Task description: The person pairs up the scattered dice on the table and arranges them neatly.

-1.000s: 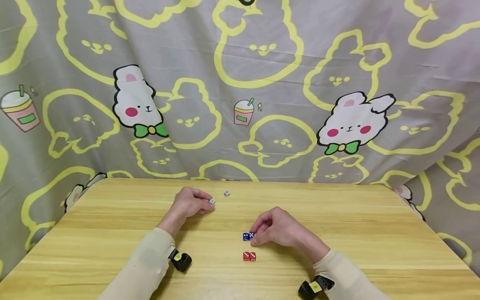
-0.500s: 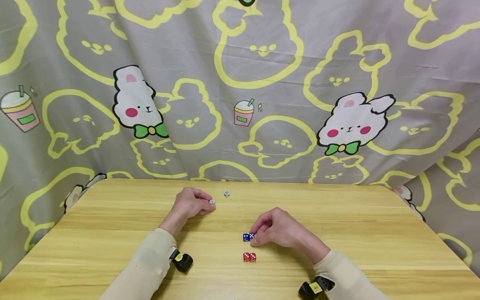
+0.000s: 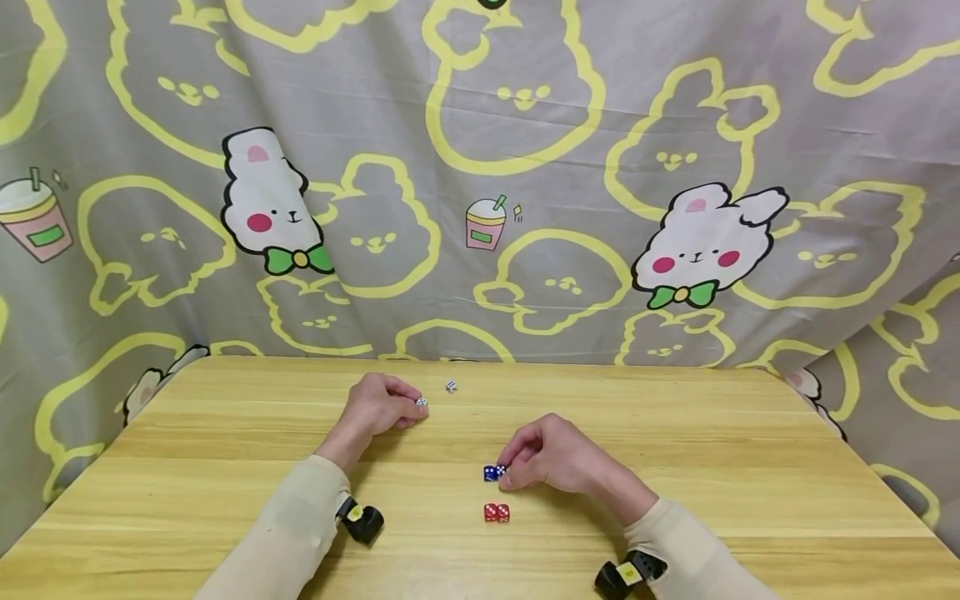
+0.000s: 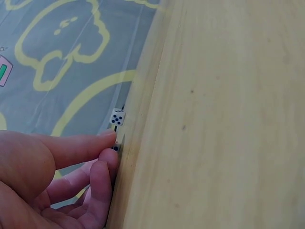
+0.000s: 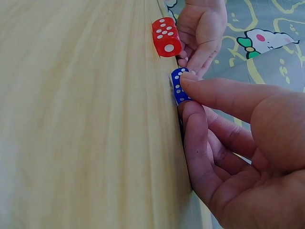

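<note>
Toward the table's back, my left hand (image 3: 378,405) pinches a white die (image 3: 422,402) between thumb and fingertips. In the left wrist view the fingers mostly cover that die, and a second white die (image 4: 117,117) shows just beyond the fingertips. Closer to the middle, my right hand (image 3: 557,454) pinches a blue die (image 3: 502,471) at its right side. Another blue die (image 3: 490,474) sits against it on the left. Two red dice (image 3: 497,512) stand side by side, in front of the blue pair in the head view.
The wooden table (image 3: 712,450) carries all the dice. Behind it hangs a grey patterned curtain (image 3: 555,200) along the back edge. A black wrist camera (image 3: 363,523) is strapped to the left sleeve, and another black camera (image 3: 617,579) to the right one.
</note>
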`<state>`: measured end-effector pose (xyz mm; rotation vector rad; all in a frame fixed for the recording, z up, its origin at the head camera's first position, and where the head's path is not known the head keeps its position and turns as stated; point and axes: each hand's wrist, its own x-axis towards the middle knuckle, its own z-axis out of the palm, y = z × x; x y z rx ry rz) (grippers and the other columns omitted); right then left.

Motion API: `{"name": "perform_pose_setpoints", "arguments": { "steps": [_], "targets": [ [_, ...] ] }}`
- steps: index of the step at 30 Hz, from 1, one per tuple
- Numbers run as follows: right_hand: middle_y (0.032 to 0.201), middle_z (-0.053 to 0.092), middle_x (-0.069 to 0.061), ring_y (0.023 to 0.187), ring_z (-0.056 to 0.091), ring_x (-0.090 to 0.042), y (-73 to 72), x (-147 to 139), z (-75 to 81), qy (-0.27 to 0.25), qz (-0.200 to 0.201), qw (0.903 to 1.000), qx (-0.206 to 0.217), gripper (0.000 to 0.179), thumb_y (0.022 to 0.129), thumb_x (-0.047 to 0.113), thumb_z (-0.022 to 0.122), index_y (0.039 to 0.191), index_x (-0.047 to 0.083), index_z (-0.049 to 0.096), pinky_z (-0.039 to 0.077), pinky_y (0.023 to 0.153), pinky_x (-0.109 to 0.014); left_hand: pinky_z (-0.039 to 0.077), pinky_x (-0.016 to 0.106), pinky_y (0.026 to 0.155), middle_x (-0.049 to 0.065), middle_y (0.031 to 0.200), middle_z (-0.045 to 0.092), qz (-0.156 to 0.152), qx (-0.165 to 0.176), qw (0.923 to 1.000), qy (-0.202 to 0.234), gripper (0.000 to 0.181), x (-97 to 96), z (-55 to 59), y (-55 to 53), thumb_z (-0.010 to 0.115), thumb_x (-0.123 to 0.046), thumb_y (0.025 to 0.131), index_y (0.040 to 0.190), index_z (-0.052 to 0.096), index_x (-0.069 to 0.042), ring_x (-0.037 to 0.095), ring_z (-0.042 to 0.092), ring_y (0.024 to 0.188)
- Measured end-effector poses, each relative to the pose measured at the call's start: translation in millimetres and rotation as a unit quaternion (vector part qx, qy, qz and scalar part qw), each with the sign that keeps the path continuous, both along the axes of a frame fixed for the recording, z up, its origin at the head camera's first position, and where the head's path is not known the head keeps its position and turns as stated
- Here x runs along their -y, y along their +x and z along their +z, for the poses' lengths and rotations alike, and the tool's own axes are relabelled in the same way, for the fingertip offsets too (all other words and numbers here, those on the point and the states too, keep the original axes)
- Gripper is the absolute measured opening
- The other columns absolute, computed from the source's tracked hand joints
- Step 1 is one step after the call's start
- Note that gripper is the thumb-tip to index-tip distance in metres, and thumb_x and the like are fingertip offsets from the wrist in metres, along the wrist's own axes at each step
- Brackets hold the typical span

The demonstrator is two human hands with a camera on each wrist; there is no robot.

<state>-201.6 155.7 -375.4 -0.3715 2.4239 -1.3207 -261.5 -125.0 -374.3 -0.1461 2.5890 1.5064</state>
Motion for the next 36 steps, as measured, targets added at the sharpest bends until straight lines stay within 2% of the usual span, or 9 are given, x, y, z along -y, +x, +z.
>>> {"name": "perform_pose_setpoints", "arguments": {
  "steps": [19,27,36],
  "targets": [
    [0.080,0.072,-0.001,0.075,0.060,-0.014,0.5,-1.0,-0.6,-0.003,0.007,1.0000,-0.001,0.019,0.079,0.012,0.093,0.092,0.008,0.080,0.045,0.065,-0.022,0.060,0.023,0.064,0.007,0.089,0.077,0.005,0.001,1.0000,-0.005,0.018,-0.6,-1.3,0.0,0.089,-0.011,0.085,0.098,0.079,-0.003,0.012,0.070,0.069],
    [0.079,0.072,0.000,0.074,0.060,-0.013,0.2,-0.5,-0.8,-0.001,0.005,1.0000,-0.002,0.018,0.079,0.012,0.093,0.092,0.009,0.080,0.045,0.065,-0.022,0.060,0.022,0.064,0.007,0.088,0.080,0.005,0.002,0.9999,0.010,0.013,-1.5,0.1,-0.1,0.086,-0.009,0.087,0.097,0.081,-0.003,0.011,0.070,0.069],
    [0.080,0.073,-0.001,0.075,0.060,-0.014,-0.2,0.1,-0.5,0.003,0.001,1.0000,0.000,0.019,0.079,0.012,0.093,0.092,0.009,0.080,0.045,0.065,-0.023,0.062,0.024,0.069,0.008,0.096,0.080,0.002,0.008,0.9999,0.015,0.016,0.3,2.7,0.7,0.086,-0.012,0.087,0.100,0.081,-0.004,0.012,0.071,0.073]
  ]
}}
